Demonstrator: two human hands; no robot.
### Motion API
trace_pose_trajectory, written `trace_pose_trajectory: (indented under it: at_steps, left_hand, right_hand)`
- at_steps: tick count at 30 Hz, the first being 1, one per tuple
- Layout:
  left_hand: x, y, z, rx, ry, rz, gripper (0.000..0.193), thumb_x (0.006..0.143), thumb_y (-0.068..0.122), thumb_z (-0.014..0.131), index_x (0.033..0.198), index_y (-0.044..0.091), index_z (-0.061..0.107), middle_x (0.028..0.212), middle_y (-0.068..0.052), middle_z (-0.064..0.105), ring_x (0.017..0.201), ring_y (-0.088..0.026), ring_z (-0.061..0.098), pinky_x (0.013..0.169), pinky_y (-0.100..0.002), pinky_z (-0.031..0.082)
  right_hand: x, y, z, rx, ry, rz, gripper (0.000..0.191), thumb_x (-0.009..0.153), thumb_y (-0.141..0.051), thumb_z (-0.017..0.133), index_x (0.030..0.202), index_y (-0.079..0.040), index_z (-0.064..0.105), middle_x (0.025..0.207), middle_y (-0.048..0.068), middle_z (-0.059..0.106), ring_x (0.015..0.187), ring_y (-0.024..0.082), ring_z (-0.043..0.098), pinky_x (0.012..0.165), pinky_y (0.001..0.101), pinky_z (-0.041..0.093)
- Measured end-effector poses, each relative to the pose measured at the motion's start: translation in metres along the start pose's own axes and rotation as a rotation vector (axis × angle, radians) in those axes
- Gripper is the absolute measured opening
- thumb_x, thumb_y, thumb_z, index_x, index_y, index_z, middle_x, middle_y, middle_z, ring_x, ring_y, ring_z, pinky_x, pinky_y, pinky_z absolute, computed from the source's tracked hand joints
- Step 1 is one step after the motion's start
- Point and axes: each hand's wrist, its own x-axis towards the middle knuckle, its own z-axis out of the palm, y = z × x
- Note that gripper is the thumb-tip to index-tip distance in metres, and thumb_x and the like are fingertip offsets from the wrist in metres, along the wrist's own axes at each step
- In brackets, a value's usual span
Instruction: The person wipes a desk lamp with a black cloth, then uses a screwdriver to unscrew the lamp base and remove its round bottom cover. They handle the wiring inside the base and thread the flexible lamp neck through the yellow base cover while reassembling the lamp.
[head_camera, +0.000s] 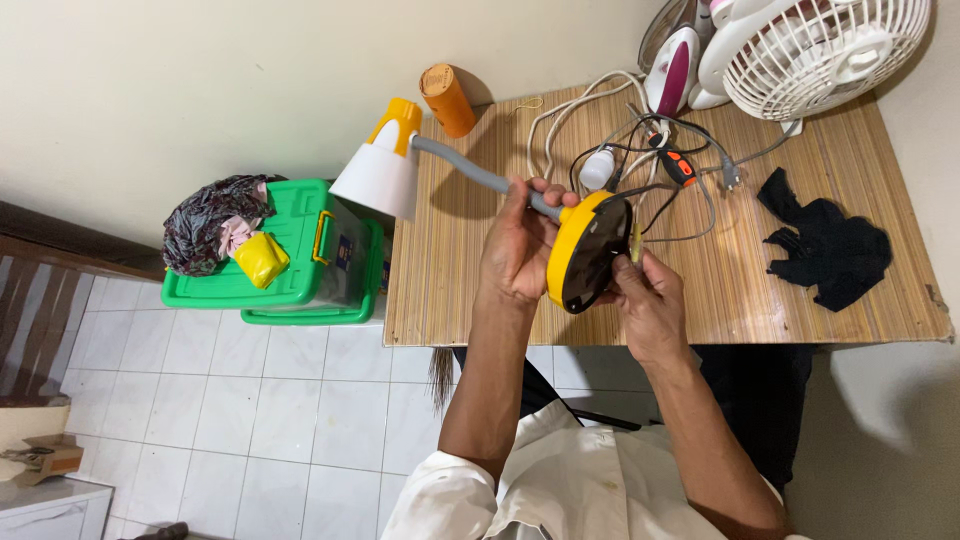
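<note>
Head view: both hands grip desk lamp (585, 250) above table (800, 300) front edge.

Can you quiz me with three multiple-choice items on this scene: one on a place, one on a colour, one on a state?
1. Where does the black cloth lie?
A. on the table's right part
B. on the green box
C. on the floor tiles

2. What colour is the lamp base?
A. red
B. yellow
C. blue

3. How is the lamp held?
A. standing upright on the table
C. lying in the green box
B. lifted in both hands, base turned on edge

Answers: 1 A, the cloth rests on the table to the right of the hands. 2 B, the round base has a yellow rim, with a dark underside showing. 3 B, the left hand grips the base by the grey neck and the right hand holds its lower edge.
</note>
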Motion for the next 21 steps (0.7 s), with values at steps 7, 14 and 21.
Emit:
trace_pose_trajectory:
  at_steps: [7,14,21]
  left_hand:
    - [0.019,-0.018,-0.027,-0.027,0.03,-0.077,0.035,0.109,0.039,0.054,0.1,0.005,0.058,0.091,-0.011,0.062,0.099,-0.029,0.064,0.098,-0.045,0.054]
    - [0.037,-0.02,-0.062,-0.05,0.096,-0.115,0.035,0.11,0.036,0.053,0.099,0.003,0.057,0.091,-0.012,0.063,0.101,-0.03,0.065,0.098,-0.047,0.056]
    - [0.046,-0.019,-0.085,-0.063,0.141,-0.133,0.038,0.109,0.036,0.052,0.098,0.0,0.057,0.089,-0.013,0.063,0.098,-0.03,0.066,0.096,-0.046,0.058]
  right_hand:
    - [-0.004,0.01,-0.012,-0.027,0.111,0.058,0.021,0.108,-0.017,0.055,0.115,0.0,0.064,0.094,0.007,0.071,0.071,0.016,0.069,0.062,0.0321,0.059]
    - [-0.004,0.02,-0.02,-0.088,0.196,0.146,0.021,0.106,-0.019,0.056,0.112,0.0,0.064,0.094,0.008,0.073,0.071,0.014,0.069,0.06,0.031,0.058]
    - [-0.001,0.026,-0.022,-0.109,0.196,0.133,0.02,0.107,-0.018,0.055,0.113,-0.001,0.063,0.095,0.008,0.072,0.071,0.015,0.069,0.06,0.0306,0.059]
